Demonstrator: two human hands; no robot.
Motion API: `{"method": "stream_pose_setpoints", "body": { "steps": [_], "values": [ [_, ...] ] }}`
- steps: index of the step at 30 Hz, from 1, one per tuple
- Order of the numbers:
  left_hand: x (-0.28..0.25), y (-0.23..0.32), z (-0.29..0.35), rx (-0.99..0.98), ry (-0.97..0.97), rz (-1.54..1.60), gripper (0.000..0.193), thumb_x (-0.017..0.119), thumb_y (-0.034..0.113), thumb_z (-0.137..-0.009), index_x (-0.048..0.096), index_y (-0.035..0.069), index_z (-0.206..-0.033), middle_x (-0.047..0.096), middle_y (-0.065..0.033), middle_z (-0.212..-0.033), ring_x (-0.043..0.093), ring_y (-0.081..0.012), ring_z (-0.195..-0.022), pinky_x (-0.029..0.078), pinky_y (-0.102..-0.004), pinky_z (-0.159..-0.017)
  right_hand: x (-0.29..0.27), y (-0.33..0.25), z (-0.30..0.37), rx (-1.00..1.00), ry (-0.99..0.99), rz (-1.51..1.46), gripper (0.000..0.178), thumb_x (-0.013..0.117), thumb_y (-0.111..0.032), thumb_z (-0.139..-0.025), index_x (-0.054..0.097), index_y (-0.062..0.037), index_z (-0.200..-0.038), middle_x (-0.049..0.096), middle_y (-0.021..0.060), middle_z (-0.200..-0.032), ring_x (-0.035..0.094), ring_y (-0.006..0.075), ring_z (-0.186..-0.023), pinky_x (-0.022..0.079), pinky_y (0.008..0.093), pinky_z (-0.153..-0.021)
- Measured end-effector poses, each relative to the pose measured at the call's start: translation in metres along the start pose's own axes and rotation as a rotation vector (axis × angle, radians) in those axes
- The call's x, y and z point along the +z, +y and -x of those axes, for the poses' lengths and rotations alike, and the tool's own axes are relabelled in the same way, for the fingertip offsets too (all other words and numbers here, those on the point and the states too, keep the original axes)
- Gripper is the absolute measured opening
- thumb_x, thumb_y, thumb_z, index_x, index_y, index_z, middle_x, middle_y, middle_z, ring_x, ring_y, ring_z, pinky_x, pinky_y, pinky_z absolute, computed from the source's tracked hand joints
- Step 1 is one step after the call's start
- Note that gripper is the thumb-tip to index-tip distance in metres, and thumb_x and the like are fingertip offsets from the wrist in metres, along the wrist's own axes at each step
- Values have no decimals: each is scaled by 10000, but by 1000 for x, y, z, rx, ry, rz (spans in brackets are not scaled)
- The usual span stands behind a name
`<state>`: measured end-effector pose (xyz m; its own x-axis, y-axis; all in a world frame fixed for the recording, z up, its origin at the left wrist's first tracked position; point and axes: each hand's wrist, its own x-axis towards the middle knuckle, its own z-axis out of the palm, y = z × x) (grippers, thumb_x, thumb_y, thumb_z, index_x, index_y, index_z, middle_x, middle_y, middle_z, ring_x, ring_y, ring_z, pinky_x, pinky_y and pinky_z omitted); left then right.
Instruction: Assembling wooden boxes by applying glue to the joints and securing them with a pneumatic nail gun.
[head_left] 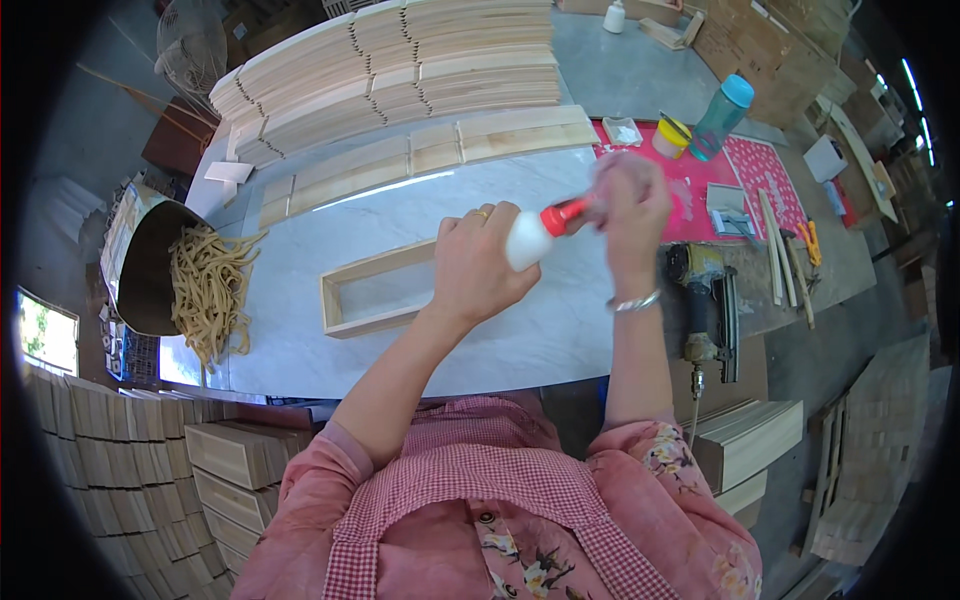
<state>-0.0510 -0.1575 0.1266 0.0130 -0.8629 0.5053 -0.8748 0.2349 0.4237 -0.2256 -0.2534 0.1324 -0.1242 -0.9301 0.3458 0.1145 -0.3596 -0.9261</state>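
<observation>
My left hand (478, 258) is wrapped round a white squeeze bottle (526, 242). The bottle is tilted, its red cap (566, 215) pointing up and to the right. My right hand (628, 200) is beside the tip of that cap; motion smears its fingers, so I cannot tell if they hold anything. Below and left of the bottle, a long, shallow wooden frame (372, 324) lies on the pale marbled table (300, 362). My left hand and forearm hide its right end.
Stacked thin boards (480, 70) line the table's far side, with a row of wood strips (380, 172) before them. At left, a tipped bucket (140, 270) spills tan bands (212, 285). A nail gun (705, 300), yellow tub (670, 140) and teal bottle (722, 115) stand right.
</observation>
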Motion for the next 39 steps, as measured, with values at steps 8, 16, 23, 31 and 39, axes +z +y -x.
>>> {"method": "stream_pose_setpoints", "body": {
  "steps": [8, 16, 23, 31, 39],
  "values": [
    [-23, -1, 21, -71, -75, 90, 467, 807, 268, -699, 625, 79, -1085, 674, -115, -937, 614, -298, -773, 457, -395, -802, -138, 60, -101, -49, 69, 1004, 355, 698, -321, -892, 639, -27, -1082, 703, 139, -922, 673, 295, -832, 535, 398, -766],
    [-26, -4, 48, -656, 68, 1565, 424, 757, 194, -876, 600, 11, -1225, 687, -89, -1009, 655, -174, -895, 544, -294, -783, -1, -5, 63, 62, -544, 202, 550, 653, -293, -969, 497, -19, -1419, 589, 140, -1339, 597, 296, -1167, 491, 402, -961],
    [-27, -29, 85, -523, 95, 1533, 546, 700, 220, -934, 498, 30, -1404, 618, -124, -1238, 608, -208, -1097, 518, -358, -928, 72, -11, 153, 28, -391, 93, 531, 633, -336, -961, 487, -13, -1356, 562, 150, -1269, 570, 237, -1092, 474, 345, -947],
    [-38, -78, 158, -103, 65, -207, 645, 716, 233, -892, 458, 65, -1459, 495, -158, -1464, 414, -343, -1410, 315, -542, -1172, 87, -52, 117, -90, -353, -215, 483, 687, -302, -904, 545, -35, -1281, 611, 138, -1169, 626, 231, -916, 535, 295, -657],
    [-36, -85, 188, -14, 21, -198, 616, 702, 279, -875, 508, 62, -1418, 393, -169, -1585, 258, -354, -1537, 211, -563, -1229, 134, -27, 147, -104, -539, 353, 402, 686, -225, -923, 560, -52, -1262, 626, 150, -1141, 640, 240, -920, 554, 300, -663]
  ]
}}
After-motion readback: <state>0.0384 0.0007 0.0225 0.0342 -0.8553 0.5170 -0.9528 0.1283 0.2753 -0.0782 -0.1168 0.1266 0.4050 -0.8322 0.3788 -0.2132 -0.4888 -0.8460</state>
